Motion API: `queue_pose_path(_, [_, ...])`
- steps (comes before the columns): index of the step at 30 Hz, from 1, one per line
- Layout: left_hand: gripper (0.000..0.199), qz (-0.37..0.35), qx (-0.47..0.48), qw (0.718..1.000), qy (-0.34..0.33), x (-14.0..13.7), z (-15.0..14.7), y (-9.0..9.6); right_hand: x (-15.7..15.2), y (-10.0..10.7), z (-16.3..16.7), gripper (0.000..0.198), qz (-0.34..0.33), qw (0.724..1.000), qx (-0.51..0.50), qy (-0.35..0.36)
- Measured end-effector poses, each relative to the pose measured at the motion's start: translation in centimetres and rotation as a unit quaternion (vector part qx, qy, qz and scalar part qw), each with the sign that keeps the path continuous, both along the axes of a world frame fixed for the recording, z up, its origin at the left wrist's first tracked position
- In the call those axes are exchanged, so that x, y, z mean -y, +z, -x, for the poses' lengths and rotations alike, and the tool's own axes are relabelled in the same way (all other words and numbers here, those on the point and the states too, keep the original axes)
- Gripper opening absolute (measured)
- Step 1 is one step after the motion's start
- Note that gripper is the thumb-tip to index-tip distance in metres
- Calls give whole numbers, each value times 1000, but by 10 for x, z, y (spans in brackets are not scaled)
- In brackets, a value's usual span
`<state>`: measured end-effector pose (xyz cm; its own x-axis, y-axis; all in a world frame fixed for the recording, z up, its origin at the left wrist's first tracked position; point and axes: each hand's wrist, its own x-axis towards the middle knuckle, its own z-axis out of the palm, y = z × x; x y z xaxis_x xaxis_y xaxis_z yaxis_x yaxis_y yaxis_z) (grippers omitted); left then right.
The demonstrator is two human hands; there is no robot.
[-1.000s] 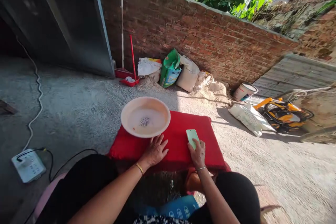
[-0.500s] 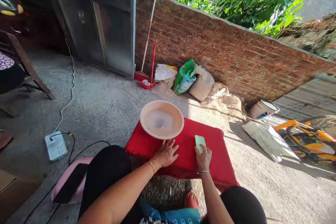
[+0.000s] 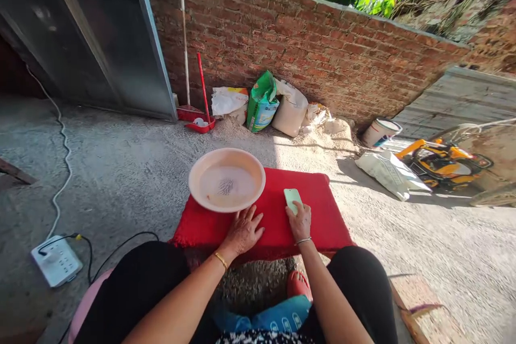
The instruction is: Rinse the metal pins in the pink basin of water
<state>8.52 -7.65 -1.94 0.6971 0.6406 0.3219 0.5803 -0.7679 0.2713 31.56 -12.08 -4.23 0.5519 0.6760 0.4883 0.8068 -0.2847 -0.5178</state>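
Note:
My right hand [image 3: 299, 221] grips the lower end of a pale green phone [image 3: 292, 197], which lies flat on a red cloth [image 3: 310, 188]. The fingers cover part of it. My left hand [image 3: 243, 231] rests palm down on the same cloth, fingers spread, holding nothing. Its fingertips are close to the near rim of a pale pink basin [image 3: 197, 199]; whether they touch it I cannot tell. The basin sits at the left end of the cloth-covered low surface, with a dark pattern visible on its bottom.
A white power strip [image 3: 56, 260] with cables lies on the floor at left. By the brick wall [image 3: 322, 48] are a red dustpan [image 3: 201, 125], a green bag [image 3: 262, 105] and a bucket [image 3: 381, 133]. A yellow toy vehicle [image 3: 443, 164] stands at right.
The view has shifted to the right and tilted, so the basin, cloth and hands appear further left. Both hands keep about the same places, and the phone stays in my right hand.

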Motion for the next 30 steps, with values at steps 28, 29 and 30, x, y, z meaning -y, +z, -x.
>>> queue_pose_path(28, [49,-84,-5,996,-39,-40,-1,-40,7,74,-34,63,314,949,-16,5])
queue_pose_path(29, [47,-71,-4,997,-44,-40,-1,-41,5,74,-32,62,304,953,-15,3])
queue_pose_path(30, [45,-58,-2,997,-49,-39,-1,-42,3,74,-28,61,293,956,-10,8])
